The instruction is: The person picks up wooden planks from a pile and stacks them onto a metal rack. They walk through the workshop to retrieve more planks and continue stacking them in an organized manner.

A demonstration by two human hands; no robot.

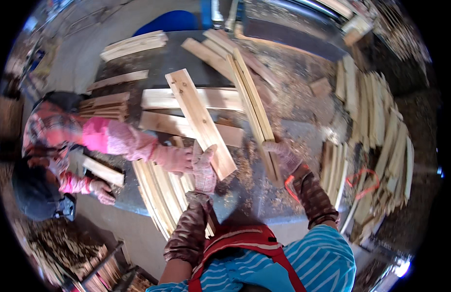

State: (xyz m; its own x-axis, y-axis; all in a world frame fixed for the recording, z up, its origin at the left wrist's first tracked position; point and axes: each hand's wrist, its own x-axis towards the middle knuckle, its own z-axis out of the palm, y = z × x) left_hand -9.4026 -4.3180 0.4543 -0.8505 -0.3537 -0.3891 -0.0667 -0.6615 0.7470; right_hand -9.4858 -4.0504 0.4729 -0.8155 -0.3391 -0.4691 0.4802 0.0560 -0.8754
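A wide, knotted wooden board (200, 119) slants up over the table, with my gloved left hand (204, 168) closed on its lower edge. Two narrow wooden boards (254, 109), lying side by side, are gripped near their lower end by my gloved right hand (284, 155). Just left of my left hand, a co-worker's gloved hand (174, 158) reaches in above a stack of boards (159, 192); whether it touches my glove I cannot tell. Under the wide board, more boards (218, 99) lie crosswise.
The dark table (293, 131) is strewn with wood shavings. Loose boards (135, 45) lie at the far left. At right, large piles of boards (376, 117) stand beside an orange strap (364, 182). A co-worker (50, 146) leans in from the left. A blue rounded object (172, 22) is at the back.
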